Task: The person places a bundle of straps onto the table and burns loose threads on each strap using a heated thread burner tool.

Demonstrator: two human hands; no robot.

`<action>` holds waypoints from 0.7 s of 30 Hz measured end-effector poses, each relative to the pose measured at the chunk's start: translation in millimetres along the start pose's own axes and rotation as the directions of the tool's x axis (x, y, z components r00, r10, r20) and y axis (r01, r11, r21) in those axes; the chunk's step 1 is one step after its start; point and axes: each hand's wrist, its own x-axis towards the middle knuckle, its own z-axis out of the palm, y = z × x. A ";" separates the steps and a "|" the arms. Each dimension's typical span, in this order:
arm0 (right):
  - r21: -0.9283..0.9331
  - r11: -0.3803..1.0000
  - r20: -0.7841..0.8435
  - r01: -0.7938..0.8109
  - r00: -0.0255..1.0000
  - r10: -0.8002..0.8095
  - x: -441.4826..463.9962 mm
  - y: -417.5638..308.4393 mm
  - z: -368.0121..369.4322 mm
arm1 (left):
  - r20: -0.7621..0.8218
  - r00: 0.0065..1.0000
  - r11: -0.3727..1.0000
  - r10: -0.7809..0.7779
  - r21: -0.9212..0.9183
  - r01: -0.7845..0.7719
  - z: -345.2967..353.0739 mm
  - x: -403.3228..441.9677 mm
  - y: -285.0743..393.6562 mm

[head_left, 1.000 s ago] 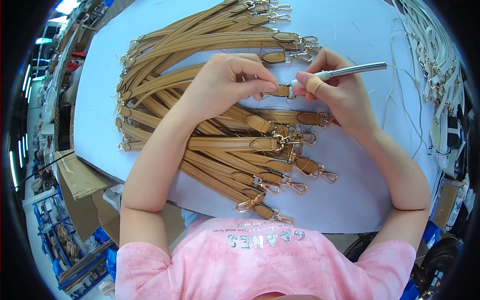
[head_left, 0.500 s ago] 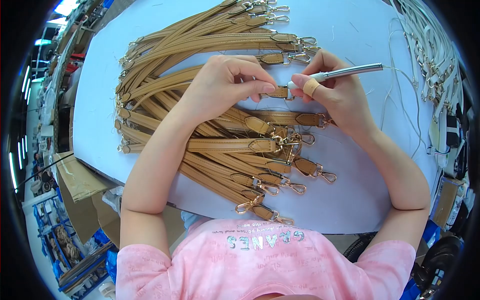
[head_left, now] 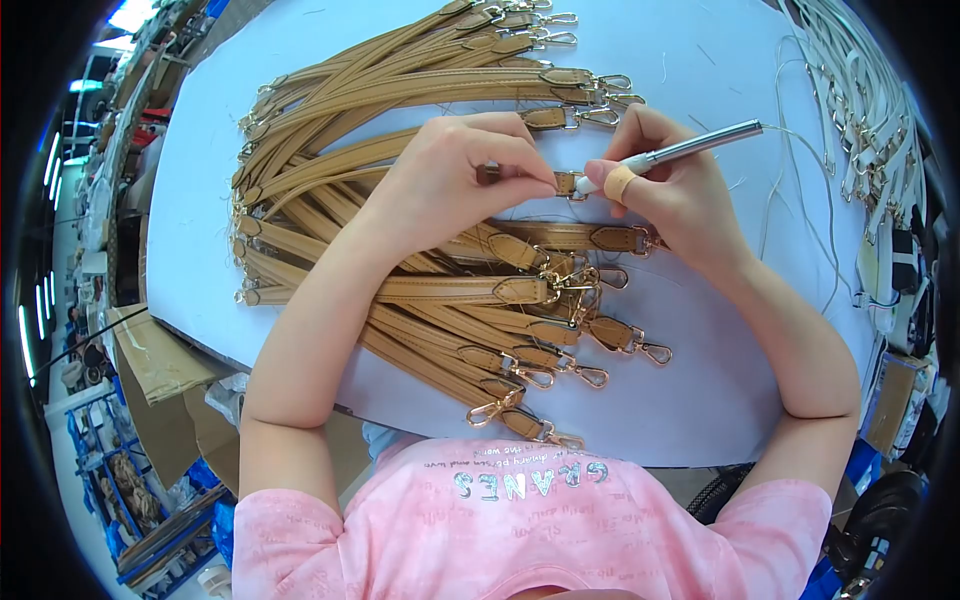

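Observation:
A tan leather strap (head_left: 566,183) with a metal ring at its end shows just beyond the fingertips of my left hand (head_left: 455,175), whose thumb and index finger are pinched at it. Most of that strap is hidden behind the hand. My right hand (head_left: 675,185), with a beige band around the thumb, is closed on a slim white and silver pen-shaped tool (head_left: 690,145). A thin cord runs from the tool's back end. Its white tip end meets or nearly meets the strap's ring end. Under my left forearm lies a pile of similar tan straps (head_left: 450,290) with gold clasps.
The white tabletop (head_left: 700,350) carries loose thread bits. At the right edge hangs a bundle of white straps (head_left: 880,150) with metal clips. A cardboard box (head_left: 160,370) stands below the table's left side, near blue shelving (head_left: 110,480).
My left fingers have shifted slightly right and pinch closer to the strap's end. The right hand and its tool have tilted and moved a little; the strap pile stays put.

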 end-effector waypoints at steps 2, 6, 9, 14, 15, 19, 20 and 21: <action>-0.035 0.999 -0.013 0.021 1.000 -0.021 -1.0 0.3 1.8 | -0.001 1.000 1.000 0.017 0.014 -0.017 -1.0 0.2 -5.3; -0.088 0.995 -0.027 0.040 0.999 -0.042 -2.3 -0.5 4.0 | 0.004 1.000 0.999 0.014 -0.040 -0.014 -1.7 0.2 -10.8; -0.120 0.991 -0.029 0.054 0.998 -0.058 -2.5 -0.5 4.3 | 0.007 1.000 0.999 -0.008 -0.049 0.008 -2.0 0.3 -10.5; -0.155 0.984 -0.025 0.084 0.996 -0.089 -2.3 -0.5 4.2 | 0.004 1.000 0.999 0.010 -0.053 -0.010 -2.1 -0.1 -11.3; -0.158 0.983 -0.022 0.089 0.995 -0.093 -2.4 -0.6 4.2 | 0.018 0.999 0.994 -0.035 -0.107 0.036 -2.3 -0.7 -10.6; 0.038 0.995 -0.057 0.097 0.994 -0.095 -1.9 -0.4 3.7 | -0.049 0.997 0.977 -0.065 -0.205 0.054 -5.3 2.0 -6.6; 0.039 0.994 -0.051 0.104 0.994 -0.102 -1.1 -1.9 3.9 | -0.145 0.989 0.982 -0.005 -0.189 -0.023 -7.5 4.3 -5.4; 0.153 0.984 -0.032 0.088 0.996 -0.084 -1.3 -4.6 3.5 | -0.240 0.969 0.981 0.057 -0.165 -0.098 -10.4 4.8 -3.5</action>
